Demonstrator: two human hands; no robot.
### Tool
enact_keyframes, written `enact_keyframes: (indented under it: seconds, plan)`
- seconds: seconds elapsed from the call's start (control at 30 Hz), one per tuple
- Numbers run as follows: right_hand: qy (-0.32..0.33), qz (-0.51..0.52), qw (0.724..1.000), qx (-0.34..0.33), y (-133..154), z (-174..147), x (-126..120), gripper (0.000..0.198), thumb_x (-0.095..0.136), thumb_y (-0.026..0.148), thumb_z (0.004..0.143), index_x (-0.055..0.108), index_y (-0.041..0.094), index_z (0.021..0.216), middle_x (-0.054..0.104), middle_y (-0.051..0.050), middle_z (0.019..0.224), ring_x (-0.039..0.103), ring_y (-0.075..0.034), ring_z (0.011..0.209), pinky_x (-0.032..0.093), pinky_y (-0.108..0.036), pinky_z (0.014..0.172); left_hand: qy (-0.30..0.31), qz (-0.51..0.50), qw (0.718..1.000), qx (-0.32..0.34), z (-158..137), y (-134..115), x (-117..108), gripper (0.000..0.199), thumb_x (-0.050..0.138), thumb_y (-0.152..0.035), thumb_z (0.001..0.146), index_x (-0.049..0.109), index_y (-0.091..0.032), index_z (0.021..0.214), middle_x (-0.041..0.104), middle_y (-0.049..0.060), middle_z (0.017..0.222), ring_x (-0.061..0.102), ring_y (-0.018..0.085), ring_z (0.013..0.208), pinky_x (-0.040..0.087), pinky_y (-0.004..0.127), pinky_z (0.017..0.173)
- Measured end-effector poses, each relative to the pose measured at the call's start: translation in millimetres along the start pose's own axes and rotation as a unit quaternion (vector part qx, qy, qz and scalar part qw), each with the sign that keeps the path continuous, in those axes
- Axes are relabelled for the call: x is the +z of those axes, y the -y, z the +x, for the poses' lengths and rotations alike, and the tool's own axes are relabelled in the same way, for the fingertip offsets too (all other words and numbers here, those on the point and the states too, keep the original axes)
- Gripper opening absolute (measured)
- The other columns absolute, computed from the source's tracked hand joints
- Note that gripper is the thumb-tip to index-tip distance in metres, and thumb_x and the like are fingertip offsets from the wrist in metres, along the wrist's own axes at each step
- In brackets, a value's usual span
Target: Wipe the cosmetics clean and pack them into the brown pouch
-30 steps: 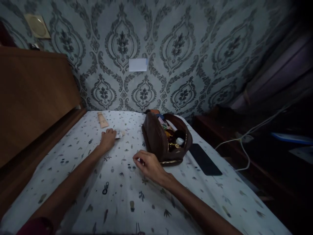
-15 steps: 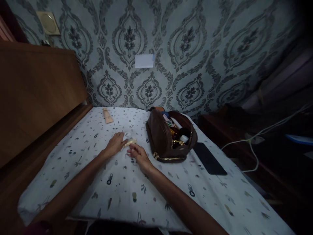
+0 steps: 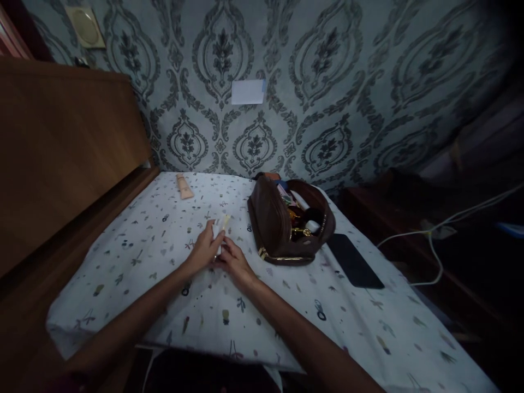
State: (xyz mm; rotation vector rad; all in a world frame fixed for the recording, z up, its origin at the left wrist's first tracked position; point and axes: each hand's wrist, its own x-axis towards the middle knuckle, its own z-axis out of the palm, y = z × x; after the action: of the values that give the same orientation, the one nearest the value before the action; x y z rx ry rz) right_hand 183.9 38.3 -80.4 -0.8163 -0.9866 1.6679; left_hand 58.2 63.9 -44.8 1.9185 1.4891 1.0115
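A small white item with a pale yellow end [image 3: 221, 225] is held up between my hands, over the cloth-covered table. Its exact kind is too blurred to make out. My left hand [image 3: 203, 247] is closed around it, thumb across its front. From the other side my right hand [image 3: 236, 263] meets it low down, with curled fingers close against the left hand; whether they grip the item is hard to see. Just right of the hands, an unzipped brown toiletry bag [image 3: 268, 221] shows a white-capped container [image 3: 312, 226] and several other small things inside.
A beige tube [image 3: 184, 187] lies at the table's far left. Beside the bag's right side is a flat black phone-like slab [image 3: 354, 261]. A wooden cabinet [image 3: 69, 131] borders the left, patterned wallpaper the back. White cables [image 3: 429, 234] hang at the right.
My left hand has raised the small item off the cloth and turned it more upright, its yellow end now pointing up. My right hand has come in against the left. The view has shifted slightly.
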Motion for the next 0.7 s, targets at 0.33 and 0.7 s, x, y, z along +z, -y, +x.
enact_keyframes:
  seconds: [0.33,0.7]
  plan:
    - [0.128,-0.096,0.987,0.004,14.3,-16.1,11.8,0.065,0.071,0.048,0.080,0.052,0.027,0.137,0.059,0.002,0.077,0.056,-0.014,0.064,0.043,-0.024,0.052,-0.150,-0.236,0.958,-0.062,22.8,-3.0,-19.2,0.036,0.070,-0.048,0.079,0.060,-0.019,0.098,0.061,0.002,0.084,0.061,0.021,0.087,0.048,0.032,0.083]
    - [0.130,-0.032,0.991,0.017,11.2,-14.1,12.8,0.053,0.083,0.036,0.067,0.063,0.022,0.115,0.068,0.000,0.088,0.064,-0.015,0.078,0.053,-0.029,0.072,-0.182,-0.355,0.895,-0.199,22.1,8.5,-16.9,0.061,0.048,-0.077,0.081,0.056,-0.018,0.090,0.063,0.004,0.078,0.063,0.018,0.071,0.051,0.028,0.060]
